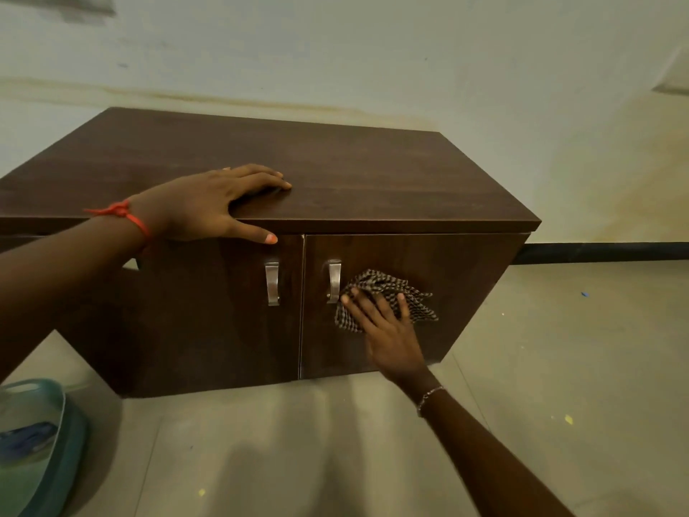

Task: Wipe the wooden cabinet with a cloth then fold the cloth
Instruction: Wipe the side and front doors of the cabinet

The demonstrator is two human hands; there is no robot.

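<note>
The cabinet (354,173) runs off the left edge; the right hand (387,330) covers part of the checked cloth (387,289).

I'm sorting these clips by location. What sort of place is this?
Probably a sparsely furnished room in a home: a low wooden cabinet stands on a tiled floor against a plain painted wall, with a teal plastic basin on the floor beside it.

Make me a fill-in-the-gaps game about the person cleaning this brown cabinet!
1. The right hand presses the checked cloth against the ____ door of the cabinet.
2. The left hand rests on the cabinet's ____.
3. The left wrist wears an ____ thread.
4. Each door has a ____ handle.

Missing words: right; top; orange; metal
</note>
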